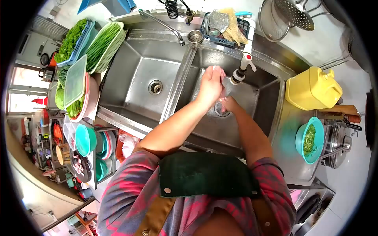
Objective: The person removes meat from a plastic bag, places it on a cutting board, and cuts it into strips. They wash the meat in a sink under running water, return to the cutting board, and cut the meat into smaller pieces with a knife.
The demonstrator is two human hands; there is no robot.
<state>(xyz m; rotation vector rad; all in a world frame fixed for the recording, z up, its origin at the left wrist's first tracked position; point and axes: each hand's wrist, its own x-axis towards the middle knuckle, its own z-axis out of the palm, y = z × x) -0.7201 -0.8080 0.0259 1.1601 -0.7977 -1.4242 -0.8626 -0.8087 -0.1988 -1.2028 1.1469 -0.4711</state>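
A steel double sink (130, 74) fills the middle of a kitchen worktop (289, 157), seen from above. The left basin is bare, with its drain (155, 87) open. A long tap (163, 24) reaches over the divider, and a shorter white tap (245, 63) hangs over the right basin.

Left of the sink stand baskets of greens (100, 45) and a bowl of leaves under a clear lid (75, 80). Below them, a rack holds teal bowls (84, 139). Behind the sink sits a rack with sponges (224, 25), and a colander (293, 13) lies further right. On the right worktop are a yellow jug (313, 88) and a teal bowl of chopped herbs (310, 140).

Both arms reach into the right basin under the white tap. The left hand (212, 84) is raised, fingers together and pointing up at the spout. The right hand (228, 104) lies lower, just over the basin's drain, touching the left; whether its fingers are curled or flat I cannot tell. Neither hand holds anything visible.
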